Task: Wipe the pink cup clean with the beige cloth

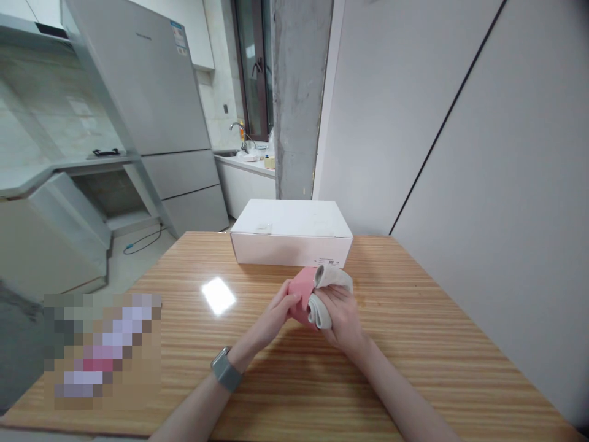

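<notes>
Wears a square-cased watch with a grey band (225, 372) on the left wrist, at 8 o'clock from the hands. Has a pixelated purple, pink and grey patch (103, 353) farther out, between 8 and 9 o'clock, contents unreadable. Pinches a smooth, pink, flexible-looking item (302, 286) with the left hand (276, 311), grip closed on its 9 o'clock edge, thumb on top. Presses the right hand (339, 314) into a light-grey, thickly rolled cloth (335, 277), touching the pink item at its 3 o'clock side; cannot tell the closure of this grip, fingertips being hidden in the folds. Leans over a striped, light-brown, wood-grain surface (423, 331). Has a long white cardboard box (292, 242) just past the hands, between 11 and 12 o'clock. Faces a rough grey concrete column (299, 98) at 12 o'clock, a curved metal tap (239, 126) at 11, a tall silver-grey fridge (147, 80) between 10 and 11, and a white panelled wall (519, 153) at 2.
</notes>
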A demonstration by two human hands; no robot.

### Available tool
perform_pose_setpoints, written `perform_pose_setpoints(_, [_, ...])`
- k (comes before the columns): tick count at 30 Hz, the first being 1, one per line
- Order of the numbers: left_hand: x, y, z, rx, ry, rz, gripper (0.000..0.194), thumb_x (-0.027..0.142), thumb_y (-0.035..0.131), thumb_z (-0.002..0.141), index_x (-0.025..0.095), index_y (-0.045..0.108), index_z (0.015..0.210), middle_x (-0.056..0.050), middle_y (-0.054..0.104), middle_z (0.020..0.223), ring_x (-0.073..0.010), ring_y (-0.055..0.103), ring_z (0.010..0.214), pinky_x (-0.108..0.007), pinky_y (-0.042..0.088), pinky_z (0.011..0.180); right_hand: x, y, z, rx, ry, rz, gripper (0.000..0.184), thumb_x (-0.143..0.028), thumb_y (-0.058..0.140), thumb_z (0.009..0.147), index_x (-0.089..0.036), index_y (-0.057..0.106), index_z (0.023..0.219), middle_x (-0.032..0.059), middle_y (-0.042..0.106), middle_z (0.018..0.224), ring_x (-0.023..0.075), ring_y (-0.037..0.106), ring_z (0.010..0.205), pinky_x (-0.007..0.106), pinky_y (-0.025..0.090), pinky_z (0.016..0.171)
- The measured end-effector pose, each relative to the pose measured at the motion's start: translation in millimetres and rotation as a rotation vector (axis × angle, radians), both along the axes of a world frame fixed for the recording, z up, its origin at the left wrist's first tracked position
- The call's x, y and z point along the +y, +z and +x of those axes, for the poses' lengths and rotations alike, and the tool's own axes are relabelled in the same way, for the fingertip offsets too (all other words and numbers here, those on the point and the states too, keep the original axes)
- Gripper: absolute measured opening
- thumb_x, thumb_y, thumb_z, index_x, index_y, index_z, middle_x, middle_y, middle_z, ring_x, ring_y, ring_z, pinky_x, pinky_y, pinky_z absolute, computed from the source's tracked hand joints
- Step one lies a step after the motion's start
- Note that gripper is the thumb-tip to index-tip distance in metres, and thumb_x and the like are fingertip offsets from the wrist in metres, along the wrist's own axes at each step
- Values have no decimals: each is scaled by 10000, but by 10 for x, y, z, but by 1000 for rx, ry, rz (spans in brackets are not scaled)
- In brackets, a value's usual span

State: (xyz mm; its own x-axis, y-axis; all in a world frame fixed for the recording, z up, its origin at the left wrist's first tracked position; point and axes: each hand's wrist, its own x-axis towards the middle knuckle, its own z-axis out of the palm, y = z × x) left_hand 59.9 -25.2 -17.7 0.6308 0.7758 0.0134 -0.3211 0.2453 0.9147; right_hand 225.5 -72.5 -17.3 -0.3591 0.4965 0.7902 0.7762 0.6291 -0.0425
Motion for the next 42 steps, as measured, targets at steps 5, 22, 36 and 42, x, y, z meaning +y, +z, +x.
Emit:
perform_pose_setpoints(5, [65, -83, 15, 4, 100, -62, 343, 490, 579, 815, 165, 632, 914, -14, 664, 877, -178, 587, 897, -297, 427, 863, -12, 4, -30, -46, 112, 33, 353, -280, 374, 859, -110, 539, 1120, 152, 685, 899, 275, 653, 809, 422, 503, 771])
perform_pose_setpoints(22, [85, 42, -45, 161, 42, 24, 477, 550, 525, 847, 169, 693, 1079, -62, 694, 1123, -254, 530, 1184, -372, 291, 1082, -7, 1, -63, -23, 97, 30, 334, -249, 373, 831, -107, 546, 1078, 152, 690, 882, 276, 658, 791, 433, 517, 765])
perform_pose_setpoints(36, [39, 10, 26, -79, 42, -150, 476, 530, 575, 825, 107, 682, 1013, -106, 685, 1083, -250, 546, 1144, -365, 305, 1068, -31, -20, -139, -122, 87, 50, 362, -263, 393, 843, -74, 546, 1111, 176, 689, 911, 276, 652, 802, 406, 512, 755])
perform_pose_setpoints(42, [36, -36, 46, -74, 120, -142, 377, 469, 643, 802, 140, 662, 986, -82, 644, 1156, -231, 505, 1191, -367, 308, 1072, -22, -23, -117, -120, 66, 24, 327, -238, 367, 843, -94, 570, 1056, 156, 689, 863, 272, 639, 761, 400, 496, 720])
